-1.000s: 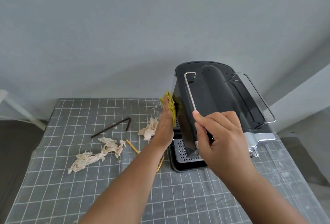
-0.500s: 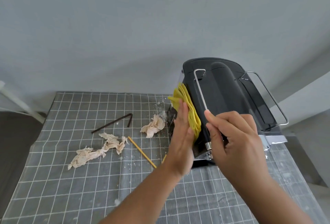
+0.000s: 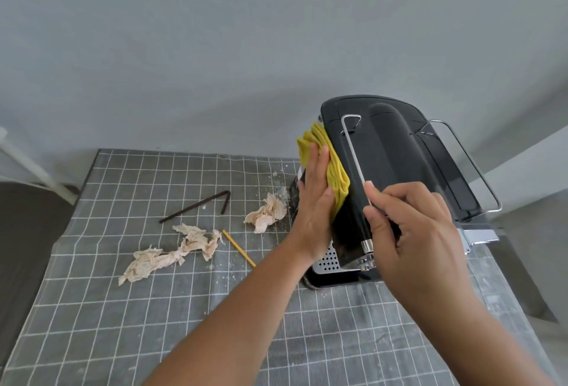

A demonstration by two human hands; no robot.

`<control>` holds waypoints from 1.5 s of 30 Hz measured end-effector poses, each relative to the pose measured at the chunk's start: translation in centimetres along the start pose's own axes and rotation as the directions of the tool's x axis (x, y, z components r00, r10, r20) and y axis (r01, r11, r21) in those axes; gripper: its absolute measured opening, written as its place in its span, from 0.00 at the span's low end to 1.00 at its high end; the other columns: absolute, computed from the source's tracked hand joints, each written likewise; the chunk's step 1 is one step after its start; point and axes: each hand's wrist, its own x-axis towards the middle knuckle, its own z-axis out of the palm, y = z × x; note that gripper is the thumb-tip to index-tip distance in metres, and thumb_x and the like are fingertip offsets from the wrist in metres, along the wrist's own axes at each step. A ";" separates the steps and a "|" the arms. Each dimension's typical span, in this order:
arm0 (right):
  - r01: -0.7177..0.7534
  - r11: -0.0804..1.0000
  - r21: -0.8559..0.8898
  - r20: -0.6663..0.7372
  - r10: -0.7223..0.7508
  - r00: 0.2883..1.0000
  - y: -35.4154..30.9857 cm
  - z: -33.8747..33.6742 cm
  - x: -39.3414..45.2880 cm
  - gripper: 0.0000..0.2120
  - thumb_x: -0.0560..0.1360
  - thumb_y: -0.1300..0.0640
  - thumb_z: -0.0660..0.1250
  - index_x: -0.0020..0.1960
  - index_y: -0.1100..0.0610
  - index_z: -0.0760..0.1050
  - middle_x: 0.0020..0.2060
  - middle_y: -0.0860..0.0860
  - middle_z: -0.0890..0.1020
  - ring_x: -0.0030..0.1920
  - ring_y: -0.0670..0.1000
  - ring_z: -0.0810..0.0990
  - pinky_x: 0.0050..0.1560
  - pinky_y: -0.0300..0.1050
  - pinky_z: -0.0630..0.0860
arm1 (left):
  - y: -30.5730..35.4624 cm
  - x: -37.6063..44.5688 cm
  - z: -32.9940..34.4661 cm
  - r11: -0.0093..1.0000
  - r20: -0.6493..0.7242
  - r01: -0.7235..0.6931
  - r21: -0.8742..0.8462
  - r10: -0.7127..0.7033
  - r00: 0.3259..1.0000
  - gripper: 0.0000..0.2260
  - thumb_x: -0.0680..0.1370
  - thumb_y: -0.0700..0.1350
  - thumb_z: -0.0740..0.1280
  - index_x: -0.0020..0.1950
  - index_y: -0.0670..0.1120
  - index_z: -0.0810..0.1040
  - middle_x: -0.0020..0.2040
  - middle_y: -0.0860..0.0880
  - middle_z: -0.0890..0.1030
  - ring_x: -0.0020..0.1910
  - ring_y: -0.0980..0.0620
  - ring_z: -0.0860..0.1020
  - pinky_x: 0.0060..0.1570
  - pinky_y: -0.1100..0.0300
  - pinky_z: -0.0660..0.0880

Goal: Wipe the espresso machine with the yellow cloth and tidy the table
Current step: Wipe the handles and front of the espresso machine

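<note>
table, grey grid cloth | on it: espresso machine, two crumpled tissues, brown straw, yellow stick

The left hand, flat against the folded yellow cloth, has climbed from the lower left side of the black espresso machine to its upper part. The cloth now reaches just under the machine's top edge.

machine right on table | tissue scraps, sticks left
</note>
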 end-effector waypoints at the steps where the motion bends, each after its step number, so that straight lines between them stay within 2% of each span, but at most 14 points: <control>1: 0.003 1.000 -0.002 0.002 -0.003 1.000 0.0 0.0 0.0 0.14 0.75 0.59 0.64 0.58 0.59 0.80 0.43 0.49 0.78 0.40 0.52 0.72 0.43 0.41 0.68 | -0.3 0.8 -0.3 1.000 -0.001 0.019 -0.005 -0.019 1.000 0.25 0.82 0.50 0.46 0.79 0.60 0.45 0.80 0.57 0.40 0.79 0.57 0.39 0.74 0.35 0.40; 5: 0.003 1.000 0.008 0.022 -0.004 1.000 0.1 0.0 -0.1 0.14 0.75 0.59 0.64 0.59 0.59 0.80 0.42 0.48 0.78 0.40 0.53 0.72 0.41 0.42 0.69 | -2.4 1.5 -0.7 0.996 0.016 0.087 0.004 -0.087 0.996 0.25 0.80 0.52 0.44 0.77 0.65 0.45 0.80 0.58 0.39 0.78 0.62 0.39 0.75 0.37 0.38; 9: 0.010 1.000 0.013 0.011 -0.010 1.000 0.2 0.0 -0.1 0.14 0.75 0.59 0.64 0.58 0.59 0.80 0.41 0.49 0.78 0.40 0.53 0.72 0.40 0.42 0.70 | -6.2 0.4 -0.8 0.970 0.049 0.244 -0.012 -0.243 0.969 0.22 0.83 0.55 0.43 0.77 0.67 0.44 0.80 0.60 0.45 0.79 0.59 0.43 0.76 0.38 0.43; 13: 0.016 1.000 0.003 0.003 -0.016 1.000 0.2 0.0 0.0 0.14 0.75 0.60 0.64 0.58 0.59 0.81 0.40 0.48 0.78 0.39 0.52 0.71 0.40 0.41 0.68 | -8.5 -1.2 -1.2 0.915 0.092 0.403 0.030 -0.404 0.910 0.24 0.84 0.47 0.45 0.79 0.60 0.41 0.81 0.56 0.43 0.79 0.57 0.41 0.78 0.47 0.42; 15: 0.017 1.000 0.001 0.005 -0.017 1.000 0.2 0.0 0.0 0.14 0.74 0.60 0.65 0.58 0.60 0.81 0.40 0.49 0.78 0.39 0.52 0.71 0.41 0.41 0.68 | -9.1 -1.8 -1.6 0.881 0.114 0.468 0.071 -0.474 0.873 0.25 0.84 0.43 0.45 0.80 0.55 0.41 0.81 0.53 0.44 0.80 0.54 0.44 0.78 0.55 0.43; 17: 0.017 1.000 -0.003 0.009 -0.017 1.000 0.2 -0.1 0.0 0.14 0.74 0.60 0.65 0.58 0.60 0.81 0.40 0.49 0.78 0.39 0.52 0.71 0.41 0.38 0.67 | -9.3 -2.1 -1.8 0.858 0.130 0.505 0.095 -0.514 0.848 0.25 0.85 0.44 0.44 0.80 0.54 0.40 0.81 0.53 0.45 0.79 0.55 0.46 0.74 0.62 0.45; 23: 0.015 1.000 -0.012 0.004 -0.015 1.000 0.3 0.0 0.0 0.13 0.74 0.60 0.65 0.57 0.60 0.81 0.40 0.49 0.79 0.38 0.53 0.71 0.41 0.33 0.66 | -8.2 -2.4 -0.3 0.821 0.018 0.565 -0.081 -0.565 0.825 0.28 0.80 0.60 0.45 0.79 0.57 0.44 0.81 0.56 0.48 0.79 0.58 0.48 0.79 0.50 0.47; 28: 0.022 1.000 -0.015 0.004 -0.022 1.000 0.3 0.0 0.0 0.13 0.74 0.61 0.64 0.57 0.61 0.81 0.40 0.50 0.79 0.39 0.53 0.72 0.40 0.37 0.67 | -3.6 -2.3 0.6 0.904 -0.026 0.390 -0.176 -0.400 0.916 0.22 0.86 0.51 0.47 0.80 0.59 0.47 0.80 0.62 0.48 0.77 0.65 0.47 0.78 0.54 0.46; 31: 0.023 1.000 -0.013 -0.003 -0.023 1.000 0.2 0.0 0.0 0.13 0.74 0.61 0.65 0.57 0.62 0.81 0.41 0.50 0.80 0.39 0.53 0.72 0.40 0.37 0.67 | -0.3 -1.6 0.5 0.954 -0.050 0.240 -0.179 -0.252 0.966 0.22 0.86 0.49 0.49 0.80 0.56 0.50 0.80 0.59 0.48 0.78 0.64 0.47 0.78 0.55 0.46; 34: 0.026 1.000 -0.005 -0.007 -0.026 1.000 0.2 0.0 0.0 0.13 0.74 0.61 0.65 0.57 0.61 0.81 0.41 0.50 0.80 0.39 0.53 0.71 0.41 0.41 0.68 | 1.7 -1.5 0.5 0.985 -0.051 0.086 -0.146 -0.094 0.994 0.23 0.85 0.45 0.50 0.80 0.51 0.50 0.81 0.53 0.48 0.79 0.58 0.47 0.78 0.49 0.48; 37: 0.026 1.000 0.000 0.002 -0.026 1.000 0.3 -0.2 0.0 0.13 0.74 0.61 0.65 0.57 0.61 0.81 0.41 0.50 0.80 0.39 0.53 0.72 0.41 0.41 0.69 | 3.2 -2.3 0.9 0.991 -0.019 -0.042 -0.131 0.040 0.999 0.26 0.83 0.43 0.51 0.80 0.43 0.48 0.81 0.48 0.47 0.80 0.50 0.46 0.77 0.42 0.48; 39: 0.021 1.000 0.003 0.019 -0.021 1.000 0.3 -0.3 0.1 0.13 0.74 0.60 0.65 0.56 0.60 0.81 0.42 0.49 0.80 0.39 0.53 0.72 0.42 0.38 0.68 | 3.9 -3.0 1.2 0.988 0.013 -0.140 -0.072 0.141 0.990 0.27 0.83 0.47 0.50 0.79 0.37 0.48 0.81 0.43 0.48 0.80 0.44 0.46 0.76 0.39 0.49; 42: 0.011 1.000 0.018 0.069 -0.012 0.998 0.3 -0.6 0.2 0.13 0.75 0.60 0.63 0.57 0.59 0.80 0.43 0.48 0.79 0.41 0.52 0.72 0.45 0.32 0.66 | 3.9 -4.8 1.3 0.978 0.064 -0.207 0.030 0.205 0.977 0.30 0.83 0.56 0.47 0.77 0.34 0.54 0.80 0.41 0.52 0.80 0.41 0.48 0.76 0.40 0.50; 45: 0.014 1.000 0.012 0.118 -0.015 0.993 0.3 -1.2 0.3 0.14 0.76 0.60 0.62 0.58 0.58 0.80 0.43 0.47 0.79 0.41 0.51 0.72 0.44 0.30 0.65 | 2.8 -6.8 1.2 0.951 0.054 -0.305 0.052 0.303 0.952 0.28 0.84 0.54 0.51 0.74 0.33 0.62 0.78 0.38 0.59 0.79 0.38 0.53 0.75 0.39 0.54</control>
